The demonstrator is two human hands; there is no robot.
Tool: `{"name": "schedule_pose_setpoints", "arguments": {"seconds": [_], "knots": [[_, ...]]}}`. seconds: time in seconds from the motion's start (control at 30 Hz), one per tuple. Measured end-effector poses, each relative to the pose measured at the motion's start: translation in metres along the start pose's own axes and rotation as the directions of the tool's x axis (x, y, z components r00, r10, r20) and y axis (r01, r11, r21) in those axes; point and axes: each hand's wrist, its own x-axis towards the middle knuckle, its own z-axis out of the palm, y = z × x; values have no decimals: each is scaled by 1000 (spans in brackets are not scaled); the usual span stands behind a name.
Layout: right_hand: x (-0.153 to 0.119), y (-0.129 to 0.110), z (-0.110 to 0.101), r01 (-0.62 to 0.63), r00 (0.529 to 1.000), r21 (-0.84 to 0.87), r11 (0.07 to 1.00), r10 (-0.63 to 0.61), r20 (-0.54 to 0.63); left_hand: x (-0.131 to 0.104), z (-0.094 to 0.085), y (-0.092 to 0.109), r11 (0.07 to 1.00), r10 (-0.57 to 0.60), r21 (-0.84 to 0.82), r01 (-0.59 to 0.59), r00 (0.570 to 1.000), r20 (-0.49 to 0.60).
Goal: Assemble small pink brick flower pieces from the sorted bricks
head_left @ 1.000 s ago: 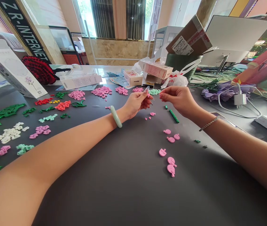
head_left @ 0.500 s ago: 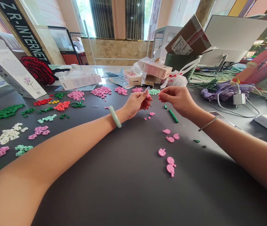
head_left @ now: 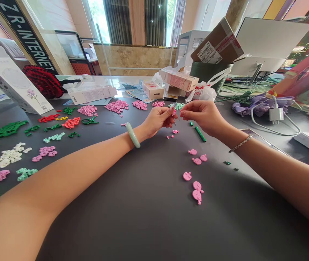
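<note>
Daylight glares white through the window, and soft shadows lie on the dark tabletop.

Stretches out as a dark tabletop, bearing around its middle white pieces at nine o'clock, red pieces at ten, a pink pile at eleven, a green stick at two and round pink pieces at three
</note>
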Motion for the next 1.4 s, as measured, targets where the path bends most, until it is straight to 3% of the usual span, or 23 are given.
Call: {"name": "schedule_pose_setpoints", "arguments": {"seconds": [0.47,0.9,1.13,1.4], "knots": [[3,6,-1,3,1000,6,1000,-3,6,0,0,0,1000,2,8,-2,1000,3],[1,1,3,-86,996,43,995,86,12,1,-2,-2,1000,8,15,-9,1000,25],[0,0,4,-110,993,152,982,102,61,0,-1,0,999,1,47,-2,1000,18],[2,5,-1,-5,998,98,995,-1,58,1,-3,-3,999,14,45,-15,999,36]]}}
